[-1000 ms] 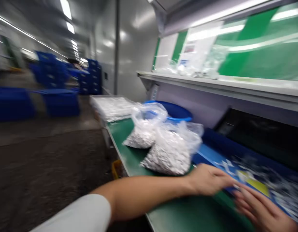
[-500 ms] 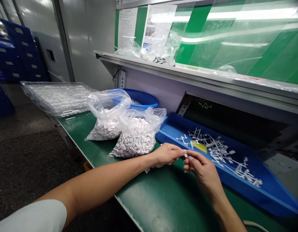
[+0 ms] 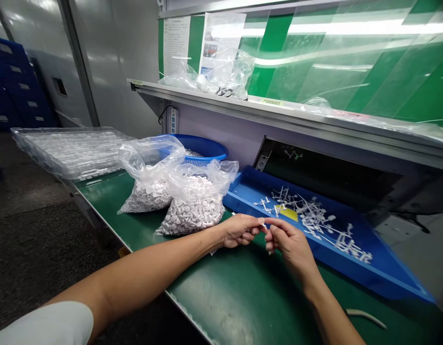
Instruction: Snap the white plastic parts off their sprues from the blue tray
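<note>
While left fingers (image 3: 250,222) and right fingers (image 3: 279,224) pinch it, the small piece (image 3: 263,226) (mostly covered) shows white.

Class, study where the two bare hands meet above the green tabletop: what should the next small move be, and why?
A sensible move might be easing the right hand slightly aside, with the left hand steadying the small white piece, to check it. Both hands meet there and partly cover it, above the smooth green tabletop beside the shallow blue tray.

Parts (image 3: 312,218) lie in the tray (image 3: 253,186), right of the bags (image 3: 194,207) (basket (image 3: 216,146) behind those).
</note>
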A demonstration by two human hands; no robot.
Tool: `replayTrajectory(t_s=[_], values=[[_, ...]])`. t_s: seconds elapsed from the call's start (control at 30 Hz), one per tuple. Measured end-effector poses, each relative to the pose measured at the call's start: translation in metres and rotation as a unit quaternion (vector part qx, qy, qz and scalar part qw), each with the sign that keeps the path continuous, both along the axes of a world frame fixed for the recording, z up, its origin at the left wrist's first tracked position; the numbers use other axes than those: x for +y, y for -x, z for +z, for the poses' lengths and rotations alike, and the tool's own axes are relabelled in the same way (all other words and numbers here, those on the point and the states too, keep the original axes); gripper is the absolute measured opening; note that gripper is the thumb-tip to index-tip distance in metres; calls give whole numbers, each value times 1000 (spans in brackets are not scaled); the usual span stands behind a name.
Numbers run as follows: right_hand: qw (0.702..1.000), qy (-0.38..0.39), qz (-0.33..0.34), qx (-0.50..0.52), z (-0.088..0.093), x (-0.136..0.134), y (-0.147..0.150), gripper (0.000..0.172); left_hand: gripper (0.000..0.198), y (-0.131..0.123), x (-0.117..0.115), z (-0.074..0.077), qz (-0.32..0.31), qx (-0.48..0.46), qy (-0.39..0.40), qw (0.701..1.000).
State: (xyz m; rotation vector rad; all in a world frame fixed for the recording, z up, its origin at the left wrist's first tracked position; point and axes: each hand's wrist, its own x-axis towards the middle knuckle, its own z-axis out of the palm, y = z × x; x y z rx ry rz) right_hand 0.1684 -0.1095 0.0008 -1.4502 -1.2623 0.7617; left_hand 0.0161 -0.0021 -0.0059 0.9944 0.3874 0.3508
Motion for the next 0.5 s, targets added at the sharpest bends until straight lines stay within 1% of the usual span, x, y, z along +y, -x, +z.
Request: replayTrajectory(t_s=[0.1,0.13,0.2,0.27,0.33,0.43,0.5], values=[[996,-3,-49,-73,-9,5,-10,40,17,-6,3,-2,107,-16,42,993],[992,-1,-65,-108,-13,7,-13,39,13,-7,4,-3,133,-23,49,990],[979,0,-86,-187,-20,13,-13,35,10,-9,8,-5,166,-36,58,984],[960,-4,-88,-265,-28,20,-8,30,9,-9,11,-6,179,-45,68,980],[940,-4,-84,-329,-34,28,1,29,11,-8,14,-7,175,-49,78,980],[914,7,-82,-397,-40,35,11,24,14,-7,15,-8,161,-53,84,982],[901,9,-79,-426,-41,34,12,22,21,-7,14,-8,159,-56,77,983]])
